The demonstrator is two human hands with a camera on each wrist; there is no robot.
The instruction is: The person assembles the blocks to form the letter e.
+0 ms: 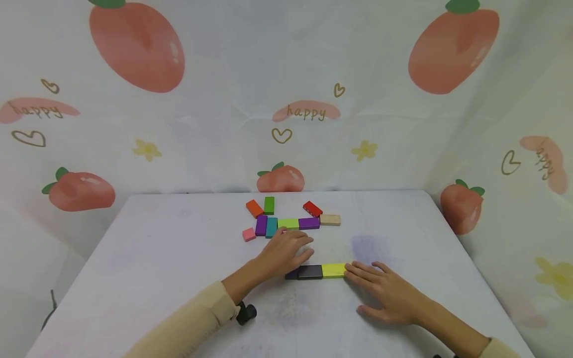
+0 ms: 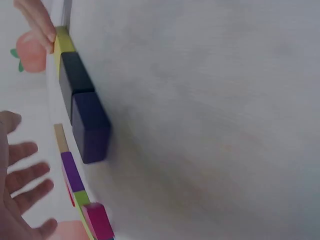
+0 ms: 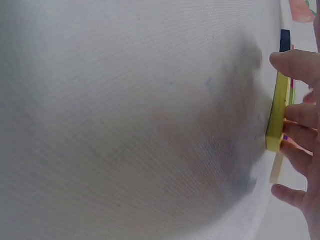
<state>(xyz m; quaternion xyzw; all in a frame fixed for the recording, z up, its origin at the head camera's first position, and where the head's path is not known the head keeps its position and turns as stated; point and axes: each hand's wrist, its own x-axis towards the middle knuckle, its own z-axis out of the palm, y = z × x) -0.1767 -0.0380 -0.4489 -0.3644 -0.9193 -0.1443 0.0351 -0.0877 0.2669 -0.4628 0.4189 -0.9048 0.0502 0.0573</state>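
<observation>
Left sleeve (image 1: 188, 318) beige, cuff (image 1: 225, 301) creased; black wrist camera (image 1: 246, 313), rounded end; right sleeve (image 1: 498, 349) likewise beige.

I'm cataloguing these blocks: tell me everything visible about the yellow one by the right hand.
The yellow block is a plain oblong slab with straight edges and a smooth-looking surface, perhaps painted wood. It lies flat on the white table, forming the right end of the nearer row in the head view. Its left end meets the black block; the right hand touches its right end with the fingertips.
</observation>
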